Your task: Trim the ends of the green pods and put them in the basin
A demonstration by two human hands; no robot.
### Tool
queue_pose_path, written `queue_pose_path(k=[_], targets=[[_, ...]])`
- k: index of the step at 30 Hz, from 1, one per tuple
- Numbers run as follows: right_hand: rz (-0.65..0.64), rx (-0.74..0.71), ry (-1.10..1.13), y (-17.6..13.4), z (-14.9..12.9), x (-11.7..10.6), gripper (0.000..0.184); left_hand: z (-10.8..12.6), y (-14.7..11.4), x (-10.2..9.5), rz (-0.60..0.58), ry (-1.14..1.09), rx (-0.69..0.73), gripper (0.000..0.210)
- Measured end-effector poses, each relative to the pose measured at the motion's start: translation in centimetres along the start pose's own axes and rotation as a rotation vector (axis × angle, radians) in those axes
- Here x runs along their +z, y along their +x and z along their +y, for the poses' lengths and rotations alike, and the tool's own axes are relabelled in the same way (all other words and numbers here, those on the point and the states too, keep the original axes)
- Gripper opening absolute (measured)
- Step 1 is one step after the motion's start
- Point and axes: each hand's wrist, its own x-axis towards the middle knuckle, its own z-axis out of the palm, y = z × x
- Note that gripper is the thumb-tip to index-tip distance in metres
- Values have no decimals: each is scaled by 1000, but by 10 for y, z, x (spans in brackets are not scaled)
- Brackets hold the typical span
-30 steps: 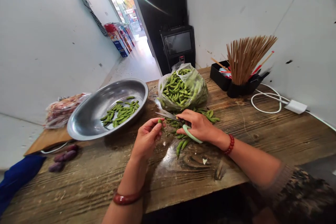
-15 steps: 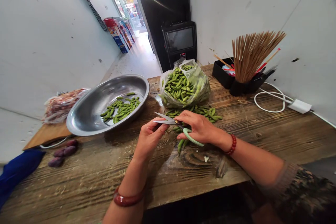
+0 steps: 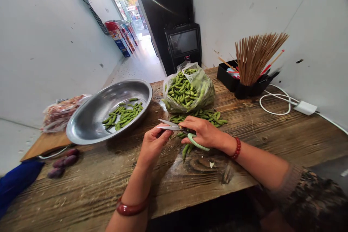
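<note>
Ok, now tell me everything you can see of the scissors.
The scissors have pointed, silvery, metal-looking blades, a brass-coloured pivot and a pale green handle loop; the rest of the handle is hidden by the right hand, which grips it. They are held above the wooden table, blades parted, tips pointing toward the left hand's side. The lower blade crosses the left hand's fingertips; whether it touches them is unclear.

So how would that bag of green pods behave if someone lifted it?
The bag would probably sag and change shape, since its thin plastic looks soft and creased. Some pods might spill, as they show at its open mouth.
</note>
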Motion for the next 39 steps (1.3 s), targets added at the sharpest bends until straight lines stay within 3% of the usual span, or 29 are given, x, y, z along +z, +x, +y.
queue_pose_path(k=[25, 34, 39], targets=[[-89, 29, -62, 2, 1, -5, 29, -3, 4, -13, -92, -2, -111, 24], [68, 136, 19, 2, 8, 3, 49, 4, 5, -6, -1, -384, -107, 21], [33, 79, -53, -2, 2, 4, 56, 4, 6, -5, 68, -521, -107, 27]])
